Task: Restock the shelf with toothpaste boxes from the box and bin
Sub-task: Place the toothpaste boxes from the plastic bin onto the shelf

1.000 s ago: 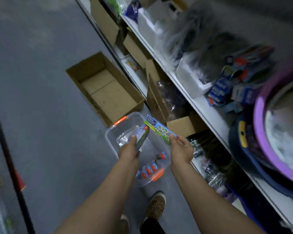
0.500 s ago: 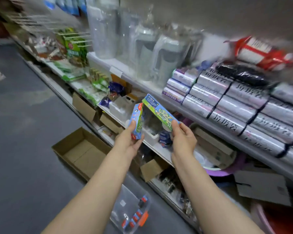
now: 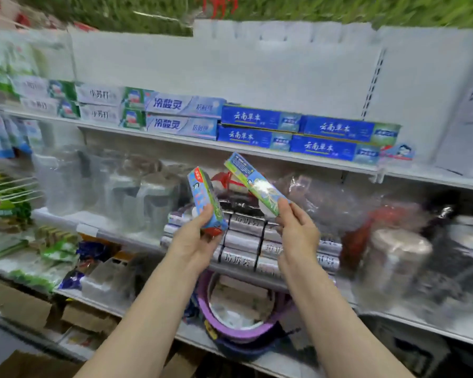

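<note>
Gripping one toothpaste box (image 3: 206,204) upright, the left hand (image 3: 194,238) is raised beside the right hand (image 3: 298,233), which pinches a tilted second box (image 3: 253,184). Both sit below the toothpaste shelf (image 3: 257,152), before stacked rolls (image 3: 243,241); a purple basin (image 3: 230,327) lies underneath.

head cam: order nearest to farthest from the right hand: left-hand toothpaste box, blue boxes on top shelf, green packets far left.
From the right hand:
1. Left-hand toothpaste box, just to its left.
2. Blue boxes, on the shelf above.
3. Green packets, far left edge.
</note>
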Motion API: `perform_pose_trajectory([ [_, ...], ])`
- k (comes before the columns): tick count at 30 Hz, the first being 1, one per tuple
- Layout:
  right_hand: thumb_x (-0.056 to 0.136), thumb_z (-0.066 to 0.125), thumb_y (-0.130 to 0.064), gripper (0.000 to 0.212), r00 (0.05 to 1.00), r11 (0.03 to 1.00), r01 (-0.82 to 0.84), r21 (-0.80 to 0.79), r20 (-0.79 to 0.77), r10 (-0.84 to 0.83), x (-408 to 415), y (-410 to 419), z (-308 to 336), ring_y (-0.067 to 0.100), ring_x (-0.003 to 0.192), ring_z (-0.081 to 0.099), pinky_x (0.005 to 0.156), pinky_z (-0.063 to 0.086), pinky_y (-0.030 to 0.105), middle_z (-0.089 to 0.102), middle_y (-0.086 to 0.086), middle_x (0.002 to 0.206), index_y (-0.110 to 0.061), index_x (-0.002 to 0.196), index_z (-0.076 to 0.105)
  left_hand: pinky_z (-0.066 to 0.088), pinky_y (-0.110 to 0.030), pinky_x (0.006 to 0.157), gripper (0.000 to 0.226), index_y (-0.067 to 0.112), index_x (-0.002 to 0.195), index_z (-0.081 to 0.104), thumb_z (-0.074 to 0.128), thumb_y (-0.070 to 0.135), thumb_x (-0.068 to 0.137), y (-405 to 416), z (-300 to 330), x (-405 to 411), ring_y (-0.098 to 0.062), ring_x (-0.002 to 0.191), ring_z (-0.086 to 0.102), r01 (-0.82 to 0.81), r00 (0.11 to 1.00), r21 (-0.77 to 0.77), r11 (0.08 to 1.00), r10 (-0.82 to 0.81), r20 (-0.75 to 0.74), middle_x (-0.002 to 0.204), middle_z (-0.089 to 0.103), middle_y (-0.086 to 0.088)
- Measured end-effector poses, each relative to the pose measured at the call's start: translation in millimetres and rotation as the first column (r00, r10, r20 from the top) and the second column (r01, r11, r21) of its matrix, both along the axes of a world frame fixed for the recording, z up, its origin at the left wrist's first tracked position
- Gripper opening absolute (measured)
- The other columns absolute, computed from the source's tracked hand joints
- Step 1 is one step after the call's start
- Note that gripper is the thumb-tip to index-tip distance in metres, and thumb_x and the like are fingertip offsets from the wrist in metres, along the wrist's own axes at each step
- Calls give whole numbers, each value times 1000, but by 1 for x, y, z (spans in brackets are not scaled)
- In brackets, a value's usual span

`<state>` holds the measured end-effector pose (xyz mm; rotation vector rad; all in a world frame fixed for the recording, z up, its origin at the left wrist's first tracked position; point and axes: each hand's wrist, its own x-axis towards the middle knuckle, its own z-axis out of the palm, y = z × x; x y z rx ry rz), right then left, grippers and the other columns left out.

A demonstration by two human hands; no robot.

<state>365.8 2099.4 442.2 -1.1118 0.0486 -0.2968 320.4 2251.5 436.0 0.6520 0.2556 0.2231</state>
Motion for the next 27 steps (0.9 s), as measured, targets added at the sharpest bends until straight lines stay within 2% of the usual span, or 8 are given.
perform_pose_trajectory([
  [3, 90, 75, -21, 33, 998, 998, 52, 29, 33, -53, -3, -37, 31, 14, 86, 66, 78, 56, 26, 74, 5, 102, -7, 119, 69, 60, -29, 72, 17, 8, 110, 61, 61, 16, 95, -35, 31, 6, -19, 84, 65, 67, 994, 26, 997, -69, 88, 97, 67, -10],
  [8, 90, 74, -25, 30, 987, 991, 127, 47, 92, -131, -2, -100, 69, 12, 81, 63, 70, 51, 26, 74, 0, 97, -12, 117, 70, 62, -28, 61, 16, 4, 106, 63, 63, 16, 94, -95, 73, 14, -18, 76, 69, 156, 973, 45, 987, -162, 167, 92, 70, -12],
  [10, 91, 73, -22, 29, 979, 984, 165, 63, 113, -172, 1, -125, 81, 6, 70, 63, 58, 46, 18, 72, -3, 90, -12, 118, 69, 62, -32, 59, 14, 5, 103, 64, 63, 16, 94, -116, 85, 17, -21, 82, 66, 203, 962, 51, 978, -209, 175, 91, 69, -13],
  [13, 95, 69, -14, 27, 971, 980, 164, 112, 154, -181, 5, -157, 92, 0, 51, 58, 43, 39, 15, 71, -4, 88, -14, 121, 63, 62, -39, 70, 14, 7, 105, 64, 63, 16, 95, -144, 95, 26, -22, 87, 66, 251, 947, 77, 965, -261, 185, 94, 68, -15],
  [17, 96, 65, -9, 37, 961, 976, 95, 194, 238, -141, 13, -191, 103, 7, 64, 69, 56, 52, 15, 71, 15, 114, 0, 132, 59, 63, -35, 63, 34, 1, 123, 60, 65, 16, 93, -177, 103, 41, -28, 94, 67, 296, 932, 87, 951, -307, 191, 109, 66, -21],
  [21, 97, 62, -5, 37, 939, 962, -30, 271, 338, -66, 19, -222, 111, 17, 82, 72, 77, 59, 22, 68, 10, 115, -2, 133, 58, 63, -32, 66, 54, 2, 130, 59, 72, 17, 80, -205, 110, 51, -26, 93, 69, 299, 920, 122, 946, -320, 228, 113, 67, -19],
  [24, 97, 61, -1, 36, 919, 949, -69, 308, 390, -60, 24, -238, 115, 20, 86, 73, 87, 59, 27, 65, 10, 115, 2, 132, 56, 62, -31, 73, 49, 5, 135, 57, 68, 17, 90, -221, 114, 60, -25, 90, 70, 262, 919, 132, 956, -289, 270, 120, 67, -18],
  [27, 94, 66, -3, 23, 910, 943, -44, 329, 404, -98, 31, -252, 117, 20, 90, 73, 90, 59, 33, 62, 18, 124, -1, 116, 61, 63, -29, 67, 39, 6, 129, 60, 66, 18, 93, -237, 116, 67, -22, 90, 70, 238, 925, 110, 965, -260, 276, 116, 68, -16],
])
